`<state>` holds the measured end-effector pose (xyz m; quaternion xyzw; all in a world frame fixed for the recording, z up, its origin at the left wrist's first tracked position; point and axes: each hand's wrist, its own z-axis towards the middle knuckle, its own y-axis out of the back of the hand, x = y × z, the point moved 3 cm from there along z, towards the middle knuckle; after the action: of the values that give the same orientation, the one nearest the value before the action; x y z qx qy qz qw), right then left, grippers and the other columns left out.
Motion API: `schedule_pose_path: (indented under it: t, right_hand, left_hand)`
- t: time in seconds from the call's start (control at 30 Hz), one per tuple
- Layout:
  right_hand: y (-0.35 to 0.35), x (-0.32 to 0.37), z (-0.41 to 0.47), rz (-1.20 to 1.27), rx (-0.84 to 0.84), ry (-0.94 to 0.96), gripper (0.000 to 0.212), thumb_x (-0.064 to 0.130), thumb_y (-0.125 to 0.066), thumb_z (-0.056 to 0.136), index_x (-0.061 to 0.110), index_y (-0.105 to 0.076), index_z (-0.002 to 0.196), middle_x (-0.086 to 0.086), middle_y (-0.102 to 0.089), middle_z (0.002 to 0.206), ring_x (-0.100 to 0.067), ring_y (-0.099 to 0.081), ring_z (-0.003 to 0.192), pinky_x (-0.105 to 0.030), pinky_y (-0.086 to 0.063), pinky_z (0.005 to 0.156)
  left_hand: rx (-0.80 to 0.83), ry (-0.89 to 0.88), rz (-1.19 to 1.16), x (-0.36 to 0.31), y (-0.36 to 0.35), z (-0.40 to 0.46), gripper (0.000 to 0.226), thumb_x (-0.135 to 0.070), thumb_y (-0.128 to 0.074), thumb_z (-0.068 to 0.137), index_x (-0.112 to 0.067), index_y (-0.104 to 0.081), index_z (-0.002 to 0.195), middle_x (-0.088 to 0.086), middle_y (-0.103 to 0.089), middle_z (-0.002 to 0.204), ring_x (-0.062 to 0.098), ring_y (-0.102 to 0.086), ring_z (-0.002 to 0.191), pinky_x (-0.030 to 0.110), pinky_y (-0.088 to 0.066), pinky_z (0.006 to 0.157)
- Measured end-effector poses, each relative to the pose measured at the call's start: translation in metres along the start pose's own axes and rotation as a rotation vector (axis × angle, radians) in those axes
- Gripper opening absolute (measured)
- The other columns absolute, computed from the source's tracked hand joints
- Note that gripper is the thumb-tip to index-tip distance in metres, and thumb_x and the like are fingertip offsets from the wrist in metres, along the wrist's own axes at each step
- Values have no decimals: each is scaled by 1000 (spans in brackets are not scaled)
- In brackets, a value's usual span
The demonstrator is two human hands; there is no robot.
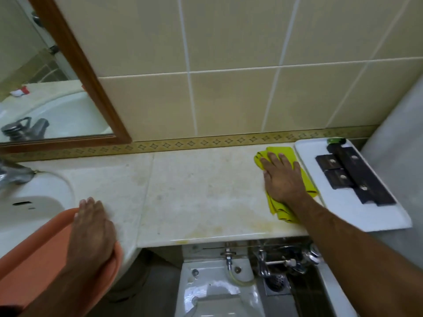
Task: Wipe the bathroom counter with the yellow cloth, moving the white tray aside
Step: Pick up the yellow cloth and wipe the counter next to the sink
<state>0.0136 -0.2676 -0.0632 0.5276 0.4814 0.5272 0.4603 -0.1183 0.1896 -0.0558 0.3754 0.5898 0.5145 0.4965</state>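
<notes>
The yellow cloth (307,185) lies crumpled on the pale marble counter (194,193) near its right end. My right hand (282,179) presses flat on the cloth, fingers spread toward the tiled wall. The white tray (348,216) sits just right of the cloth at the counter's right end and overhangs the front edge; it carries dark rectangular packets (350,177) and a green-capped item (335,141). My left hand (92,227) rests palm down at the counter's left front, on the rim of an orange basin (34,266).
A white sink (34,202) with a chrome tap (13,175) is at the left. A wood-framed mirror (75,53) hangs above it. Below the counter are a toilet cistern (212,282), metal valves (286,261) and a floor drain (277,284).
</notes>
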Motion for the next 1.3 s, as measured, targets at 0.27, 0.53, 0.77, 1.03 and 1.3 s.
schedule_pose_path:
  t: [0.27,0.53,0.77,1.03,1.3]
  right_hand:
    - [0,-16,-30,66,-67,-130,61,32,-42,99,0,-33,151,-21,-36,158,-36,-31,148,-55,-26,119]
    - [-8,-17,-36,-4,-104,-120,61,39,-32,94,4,-43,142,-22,-43,152,-39,-37,142,-58,-35,111]
    - [-12,-17,-38,12,-94,-169,66,44,-29,95,12,-40,151,-29,-33,157,-51,-25,144,-60,-25,116]
    - [-18,-2,-70,26,-118,-248,63,42,-28,97,11,-39,150,-28,-34,157,-51,-28,144,-61,-29,113]
    - [-31,119,-114,22,-98,-289,63,40,-35,94,8,-42,148,-27,-36,157,-51,-30,142,-57,-28,114]
  left_hand:
    - [81,-233,291,-31,16,35,74,-46,-15,93,-1,-14,152,21,-10,161,32,-8,150,47,-10,122]
    - [106,-310,68,-123,-38,44,71,-50,-11,98,-7,1,154,13,9,163,22,12,150,40,3,122]
    - [83,-320,34,-118,-50,50,72,-49,-4,96,-7,-5,154,12,0,164,21,5,151,40,2,123]
    - [76,-337,4,-120,-51,51,71,-47,-6,96,-6,-8,154,13,-4,164,23,1,152,42,-2,124]
    - [100,-347,47,-116,-39,47,69,-45,-10,99,-2,-12,153,17,-8,163,27,-4,151,42,-2,124]
